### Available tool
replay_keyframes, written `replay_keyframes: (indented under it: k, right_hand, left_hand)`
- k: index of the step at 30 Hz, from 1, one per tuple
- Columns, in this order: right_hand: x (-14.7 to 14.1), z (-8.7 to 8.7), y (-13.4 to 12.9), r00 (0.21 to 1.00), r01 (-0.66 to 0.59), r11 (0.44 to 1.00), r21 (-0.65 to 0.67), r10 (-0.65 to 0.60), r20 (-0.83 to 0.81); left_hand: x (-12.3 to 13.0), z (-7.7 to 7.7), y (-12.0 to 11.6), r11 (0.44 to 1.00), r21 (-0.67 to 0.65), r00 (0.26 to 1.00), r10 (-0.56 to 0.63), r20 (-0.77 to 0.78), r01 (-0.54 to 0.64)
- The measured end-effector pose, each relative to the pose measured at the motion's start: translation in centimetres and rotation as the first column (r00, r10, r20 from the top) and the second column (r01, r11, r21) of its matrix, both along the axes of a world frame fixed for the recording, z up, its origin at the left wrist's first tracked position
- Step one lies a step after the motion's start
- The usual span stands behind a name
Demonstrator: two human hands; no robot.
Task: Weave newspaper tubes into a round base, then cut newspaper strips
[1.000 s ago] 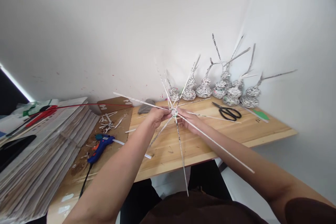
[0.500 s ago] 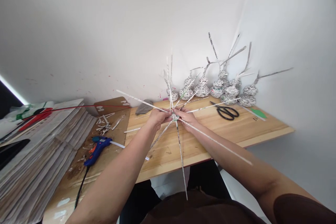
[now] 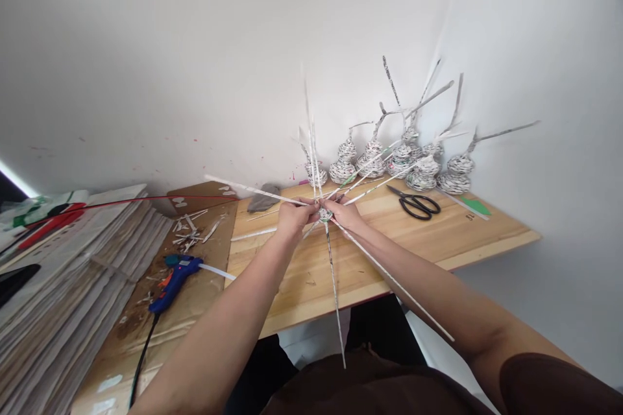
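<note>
Between my hands is a small woven paper base point(image 3: 326, 214), white with grey and green flecks. Long rolled paper sticks point(image 3: 333, 292) radiate from it in several directions. My left hand point(image 3: 295, 215) pinches the base's left side, thumb and fingers closed near the centre. On the other side my right hand point(image 3: 346, 214) grips it, thumb at the top by the crossing sticks. The fingertips nearly meet, and the fingers under the base are hidden. One stick points down toward my lap, and another runs along my right forearm.
Several woven gourd shapes point(image 3: 372, 159) stand along the wall. Black scissors point(image 3: 415, 202) lie on the wooden board point(image 3: 389, 240). At left are a blue glue gun point(image 3: 176, 282), paper scraps point(image 3: 192, 230) and a tall newspaper stack point(image 3: 82, 272). A grey cloth point(image 3: 264, 198) lies behind my left hand.
The sticks on the right have swung upward and lie closer together, while the lower right stick has tilted further down. Both hands keep hold of the base.
</note>
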State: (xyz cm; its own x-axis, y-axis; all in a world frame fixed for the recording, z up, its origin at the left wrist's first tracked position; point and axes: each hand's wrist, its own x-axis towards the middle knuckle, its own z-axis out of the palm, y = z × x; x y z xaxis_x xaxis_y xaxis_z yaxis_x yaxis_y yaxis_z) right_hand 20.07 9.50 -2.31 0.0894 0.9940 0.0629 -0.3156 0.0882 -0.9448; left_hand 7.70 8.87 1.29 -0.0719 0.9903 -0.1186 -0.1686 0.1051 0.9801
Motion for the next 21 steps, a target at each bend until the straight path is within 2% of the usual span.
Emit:
replay_keyframes:
  k: [3, 11, 15, 18, 21]
  right_hand:
    - [0.0, 0.0, 0.0, 0.998, 0.059, 0.998, -0.009, -0.059, 0.004]
    - [-0.1, 0.1, -0.7, 1.0, -0.019, 1.0, -0.009, 0.019, 0.0]
    - [-0.6, 0.2, -1.1, 0.995, 0.068, 0.998, 0.0, -0.068, 0.076]
    - [-0.7, 0.3, -1.2, 0.979, 0.16, 0.987, -0.005, -0.158, 0.127]
    - [-0.5, 0.5, -1.2, 0.974, 0.165, 0.986, -0.015, -0.16, 0.158]
  left_hand:
    - [0.5, -0.7, -0.1, 0.997, 0.07, 0.999, 0.023, 0.022, -0.025]
    - [0.1, -1.8, 0.5, 0.988, 0.136, 0.99, 0.088, -0.109, -0.073]
    - [0.1, -2.0, 0.4, 0.979, 0.2, 0.976, 0.078, -0.203, -0.037]
    - [0.2, -2.0, 0.3, 0.982, 0.188, 0.984, 0.057, -0.169, -0.025]
    - [0.1, -1.7, 0.1, 0.99, 0.141, 0.995, 0.035, -0.097, -0.021]
